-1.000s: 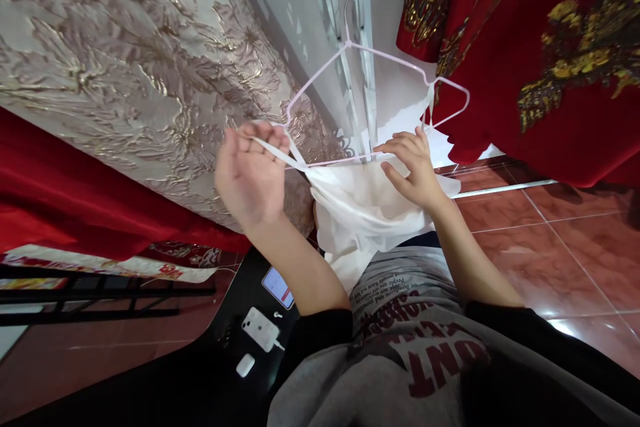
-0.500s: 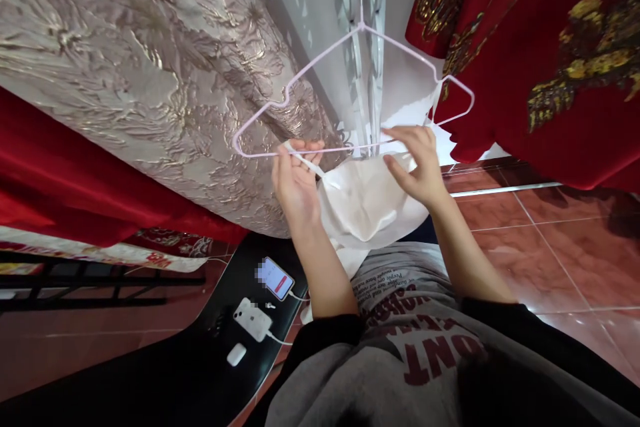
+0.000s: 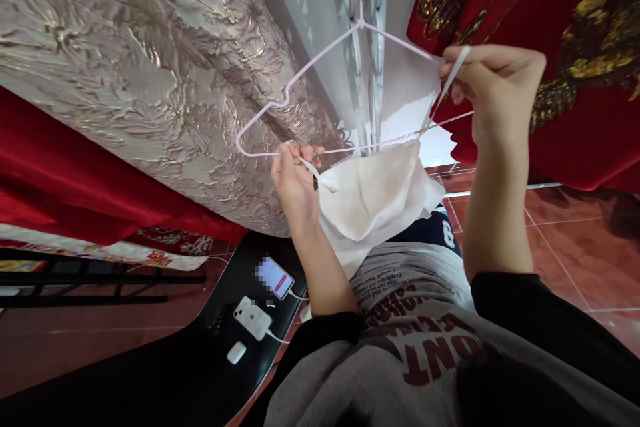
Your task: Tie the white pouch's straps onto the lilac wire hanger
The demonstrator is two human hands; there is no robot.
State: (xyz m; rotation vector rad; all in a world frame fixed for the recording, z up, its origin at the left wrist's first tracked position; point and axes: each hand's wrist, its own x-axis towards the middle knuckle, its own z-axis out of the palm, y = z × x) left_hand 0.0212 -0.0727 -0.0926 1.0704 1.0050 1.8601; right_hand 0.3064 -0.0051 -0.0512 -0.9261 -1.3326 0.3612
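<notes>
A pale pink hanger (image 3: 320, 61) hangs upright before me by its metal hook. Below its bottom bar is a white garment (image 3: 373, 197) with thin straps, draped down toward my lap. My left hand (image 3: 297, 177) is at the left part of the bottom bar, thumb and fingers pinching the left strap (image 3: 307, 164). At the hanger's right shoulder, my right hand (image 3: 493, 83) is closed with the right strap (image 3: 453, 77) pulled up taut around the fingers. That hand hides the hanger's right end.
Gold-patterned pale fabric (image 3: 165, 80) hangs at left, and red embroidered cloth (image 3: 500, 0) at right. On a black bench (image 3: 165, 360) lie a lit phone (image 3: 275, 277), a white phone (image 3: 253, 318) and a small white case (image 3: 237, 352), with charging cables running to the phones.
My right hand has moved up and right from the bottom bar to the hanger's right shoulder, drawing the strap up with it. The garment's right side has risen. My left hand stays nearly still.
</notes>
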